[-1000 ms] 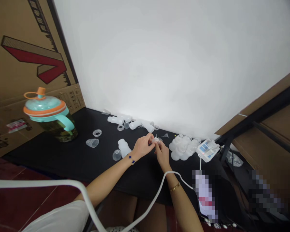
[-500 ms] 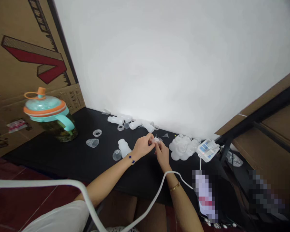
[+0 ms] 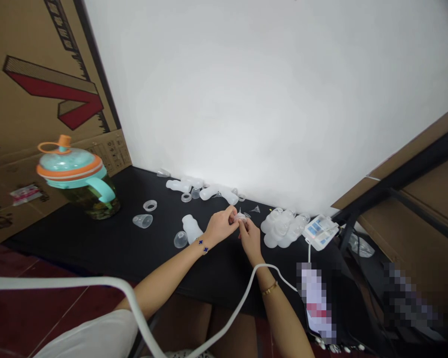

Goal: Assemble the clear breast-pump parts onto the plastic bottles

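Small clear pump part (image 3: pixel 241 215): you're holding it in a narrow fingertip grip, left hand (image 3: pixel 220 226) and right hand (image 3: pixel 251 238) working close together at frame centre.

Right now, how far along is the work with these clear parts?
Seemingly done: clear cups sit gathered in a cluster beside the white control unit. In hand: a small clear piece is pinched between the left hand and the right hand. Left: loose parts lie spread on the black table, including a cup, a ring and a bottle-shaped piece.
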Demonstrator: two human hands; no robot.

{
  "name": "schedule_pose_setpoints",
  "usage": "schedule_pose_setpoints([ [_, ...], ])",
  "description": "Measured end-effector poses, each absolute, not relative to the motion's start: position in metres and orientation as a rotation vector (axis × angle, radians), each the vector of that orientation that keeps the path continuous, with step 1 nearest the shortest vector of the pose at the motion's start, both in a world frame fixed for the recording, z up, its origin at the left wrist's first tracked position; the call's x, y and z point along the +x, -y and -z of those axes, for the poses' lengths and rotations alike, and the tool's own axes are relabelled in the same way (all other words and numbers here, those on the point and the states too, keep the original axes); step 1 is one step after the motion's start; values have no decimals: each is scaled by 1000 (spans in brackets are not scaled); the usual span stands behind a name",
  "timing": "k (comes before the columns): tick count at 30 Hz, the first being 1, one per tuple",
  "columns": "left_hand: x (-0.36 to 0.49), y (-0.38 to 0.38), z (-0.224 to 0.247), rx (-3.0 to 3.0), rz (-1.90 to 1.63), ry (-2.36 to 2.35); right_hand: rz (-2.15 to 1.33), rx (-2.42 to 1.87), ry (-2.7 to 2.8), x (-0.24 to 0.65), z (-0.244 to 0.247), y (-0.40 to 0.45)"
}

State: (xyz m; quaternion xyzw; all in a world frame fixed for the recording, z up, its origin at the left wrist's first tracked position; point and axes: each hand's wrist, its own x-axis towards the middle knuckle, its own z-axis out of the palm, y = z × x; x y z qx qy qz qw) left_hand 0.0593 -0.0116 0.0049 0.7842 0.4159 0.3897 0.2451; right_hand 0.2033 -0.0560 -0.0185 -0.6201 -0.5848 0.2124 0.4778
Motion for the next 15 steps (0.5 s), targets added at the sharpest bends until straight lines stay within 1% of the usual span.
schedule_pose_setpoints([
  [6, 62, 13, -2, 2136, -1131, -1182, -677, -1423, 1276, 203, 24, 52],
  [10, 61, 13, -2, 2137, -1115, -1156, -761, -1392, 1257, 202, 25, 52],
  [15, 57, 10, -6, 2272, -1071, -1207, -604, -1524, 1411, 202, 20, 55],
])
